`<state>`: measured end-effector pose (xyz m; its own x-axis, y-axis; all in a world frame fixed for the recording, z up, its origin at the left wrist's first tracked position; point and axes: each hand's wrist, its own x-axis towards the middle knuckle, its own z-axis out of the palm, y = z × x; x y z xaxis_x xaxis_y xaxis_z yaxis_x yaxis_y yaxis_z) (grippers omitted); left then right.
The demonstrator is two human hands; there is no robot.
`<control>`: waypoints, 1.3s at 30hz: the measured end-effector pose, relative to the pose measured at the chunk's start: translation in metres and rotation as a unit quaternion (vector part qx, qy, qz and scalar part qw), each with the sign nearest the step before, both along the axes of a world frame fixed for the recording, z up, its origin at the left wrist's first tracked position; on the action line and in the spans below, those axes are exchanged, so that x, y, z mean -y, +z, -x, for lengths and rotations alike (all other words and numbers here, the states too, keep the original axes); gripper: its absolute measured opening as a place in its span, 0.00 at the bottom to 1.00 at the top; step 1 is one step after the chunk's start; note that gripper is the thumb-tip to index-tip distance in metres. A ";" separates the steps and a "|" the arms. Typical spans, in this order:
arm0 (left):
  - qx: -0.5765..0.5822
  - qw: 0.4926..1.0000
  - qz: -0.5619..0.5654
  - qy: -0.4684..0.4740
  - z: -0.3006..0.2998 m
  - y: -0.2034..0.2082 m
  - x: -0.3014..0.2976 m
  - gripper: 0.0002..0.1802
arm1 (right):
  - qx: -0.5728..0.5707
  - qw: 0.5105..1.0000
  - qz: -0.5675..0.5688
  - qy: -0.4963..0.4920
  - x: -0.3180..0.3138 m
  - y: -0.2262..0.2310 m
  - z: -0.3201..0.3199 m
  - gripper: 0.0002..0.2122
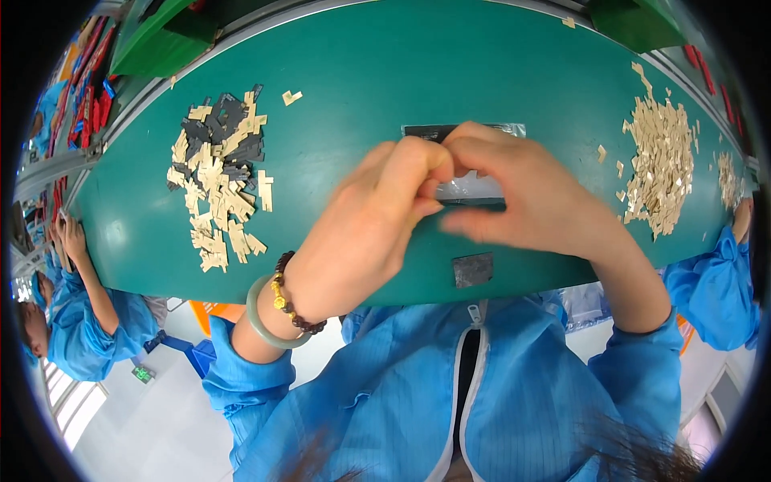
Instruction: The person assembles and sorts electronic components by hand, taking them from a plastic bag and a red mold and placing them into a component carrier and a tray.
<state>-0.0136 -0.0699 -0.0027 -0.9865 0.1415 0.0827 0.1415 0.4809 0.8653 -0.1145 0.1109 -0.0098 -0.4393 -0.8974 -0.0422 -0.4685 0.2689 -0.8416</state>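
My left hand (384, 197) and my right hand (534, 193) meet above the middle of the green table, fingertips touching or nearly so. The left fingers are pinched together; anything between them is too small or hidden to make out. On the right hand the fingers curl in toward the left fingertips, while the blurred thumb stands apart below. Under both hands lies a flat, shiny clear-and-black sheet or bag (474, 189), partly covered by them. Nearer to me, a small dark grey rectangular piece (472, 270) rests by the table edge.
To the left is a pile of beige and black small flat pieces (210, 181). A larger heap of small beige pieces (660, 161) lies at the right of the green table (353, 88). Green bins (165, 36) stand beyond the far edge. People in blue sit at both sides.
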 end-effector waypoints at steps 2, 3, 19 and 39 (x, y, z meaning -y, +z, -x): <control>0.008 1.000 -0.008 -0.001 0.001 0.001 -0.002 0.17 | 0.013 1.000 0.000 -0.022 -0.001 -0.007 -0.001 0.11; 0.008 1.000 -0.009 0.001 0.001 -0.001 0.001 0.17 | 0.029 0.998 0.002 -0.048 -0.001 -0.010 -0.002 0.09; -0.166 0.947 0.276 -0.022 -0.050 -0.034 0.008 0.18 | 0.214 0.972 -0.003 -0.091 0.001 -0.007 0.008 0.06; -0.155 0.912 0.376 -0.050 -0.058 -0.029 0.013 0.19 | 0.215 0.971 -0.069 -0.081 0.016 -0.011 0.005 0.07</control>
